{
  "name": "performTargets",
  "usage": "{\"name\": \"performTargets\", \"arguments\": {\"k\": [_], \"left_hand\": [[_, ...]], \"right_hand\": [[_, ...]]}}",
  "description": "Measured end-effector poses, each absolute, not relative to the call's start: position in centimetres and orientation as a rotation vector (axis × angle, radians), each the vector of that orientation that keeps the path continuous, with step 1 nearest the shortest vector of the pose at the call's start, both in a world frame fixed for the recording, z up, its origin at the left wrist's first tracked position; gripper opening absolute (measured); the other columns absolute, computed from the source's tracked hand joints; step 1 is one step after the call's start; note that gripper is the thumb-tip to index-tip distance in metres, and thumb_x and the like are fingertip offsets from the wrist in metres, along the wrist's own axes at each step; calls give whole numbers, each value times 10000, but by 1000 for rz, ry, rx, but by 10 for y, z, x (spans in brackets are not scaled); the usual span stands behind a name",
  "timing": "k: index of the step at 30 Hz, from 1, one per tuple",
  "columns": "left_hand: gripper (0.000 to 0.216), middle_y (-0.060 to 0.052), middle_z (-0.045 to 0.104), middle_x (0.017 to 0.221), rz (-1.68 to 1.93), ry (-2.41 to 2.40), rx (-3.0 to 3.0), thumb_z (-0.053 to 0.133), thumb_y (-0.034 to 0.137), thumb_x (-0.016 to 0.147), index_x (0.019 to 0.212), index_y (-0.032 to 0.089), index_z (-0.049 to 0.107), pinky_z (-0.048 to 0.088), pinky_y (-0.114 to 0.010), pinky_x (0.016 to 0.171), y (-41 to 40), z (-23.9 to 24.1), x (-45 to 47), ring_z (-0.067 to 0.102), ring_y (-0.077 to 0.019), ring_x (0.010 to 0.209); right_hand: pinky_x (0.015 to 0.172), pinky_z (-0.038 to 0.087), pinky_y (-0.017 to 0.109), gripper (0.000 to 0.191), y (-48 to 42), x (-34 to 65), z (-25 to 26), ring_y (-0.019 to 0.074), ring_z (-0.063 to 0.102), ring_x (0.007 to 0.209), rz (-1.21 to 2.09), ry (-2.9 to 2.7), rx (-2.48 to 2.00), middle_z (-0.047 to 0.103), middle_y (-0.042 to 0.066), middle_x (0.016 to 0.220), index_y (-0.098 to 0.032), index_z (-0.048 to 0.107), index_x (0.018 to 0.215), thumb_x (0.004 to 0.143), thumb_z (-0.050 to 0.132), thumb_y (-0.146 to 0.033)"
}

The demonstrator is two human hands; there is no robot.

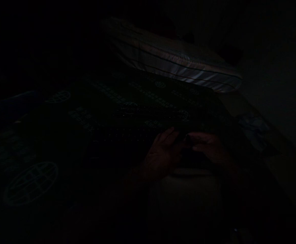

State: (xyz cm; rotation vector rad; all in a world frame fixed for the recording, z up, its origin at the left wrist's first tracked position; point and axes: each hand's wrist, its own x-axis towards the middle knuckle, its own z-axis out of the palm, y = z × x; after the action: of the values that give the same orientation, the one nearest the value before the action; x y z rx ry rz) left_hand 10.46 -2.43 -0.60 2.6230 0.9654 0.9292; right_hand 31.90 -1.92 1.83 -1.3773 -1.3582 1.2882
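The scene is very dark. My left hand (163, 154) and my right hand (209, 147) meet low in the middle, fingertips touching around a small dark thing I cannot make out. Both sets of fingers look curled inward. They rest over a dark cloth (127, 112) printed with pale globe marks and lines of text. Below the hands lies a pale, blurry shape (188, 189).
A striped pillow (173, 57) lies behind the hands, slanting from upper left to right. A large globe print (31, 183) shows at the lower left. A pale crumpled thing (255, 128) sits at the right beside a wall.
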Motion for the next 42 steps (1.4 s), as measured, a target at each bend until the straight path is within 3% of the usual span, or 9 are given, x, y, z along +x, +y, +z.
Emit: {"name": "performTargets", "arguments": {"k": [12, 21, 27, 35, 42], "left_hand": [[447, -197, 393, 1412, 1008, 974, 2153, 604, 214, 783, 1215, 108, 555, 339, -572, 1031, -46, 3, 116, 259, -349, 1355], [474, -166, 422, 1400, 932, 1020, 2090, 603, 174, 764, 1233, 132, 544, 372, -563, 1019, -53, 5, 114, 299, -342, 1339], [300, -208, 464, 1333, 1028, 1155, 2456, 498, 100, 795, 1073, 66, 604, 397, -534, 1007, -45, -1, 94, 307, -362, 1326], [253, -173, 475, 1333, 757, 1429, 2655, 539, 200, 823, 1047, 117, 624, 391, -542, 997, -32, -7, 57, 346, -373, 1302], [259, -214, 456, 1347, 784, 1436, 2603, 540, 208, 830, 1045, 98, 631, 386, -563, 987, -37, -8, 54, 330, -394, 1309]], "right_hand": [[826, 542, 393, 377, -23, 307, 23, 243, 684, 905, 1200, -1402, -1402, 738, 29, 946, -246, 720, 905, 536, 796, -258], [832, 539, 413, 356, -25, 306, 21, 254, 677, 922, 1160, -1497, -1454, 731, 39, 968, -241, 717, 921, 571, 770, -280], [830, 537, 386, 357, -20, 306, 18, 227, 662, 924, 861, -1769, -1532, 706, 35, 987, -240, 693, 1003, 648, 724, -271], [836, 527, 350, 297, -15, 305, 14, 206, 622, 968, 469, -2281, -1349, 645, 49, 1051, -242, 666, 1064, 768, 637, -240], [862, 510, 386, 318, -13, 299, 19, 223, 608, 990, 348, -2494, -1411, 624, 75, 1091, -218, 636, 1125, 812, 583, -228]]}}
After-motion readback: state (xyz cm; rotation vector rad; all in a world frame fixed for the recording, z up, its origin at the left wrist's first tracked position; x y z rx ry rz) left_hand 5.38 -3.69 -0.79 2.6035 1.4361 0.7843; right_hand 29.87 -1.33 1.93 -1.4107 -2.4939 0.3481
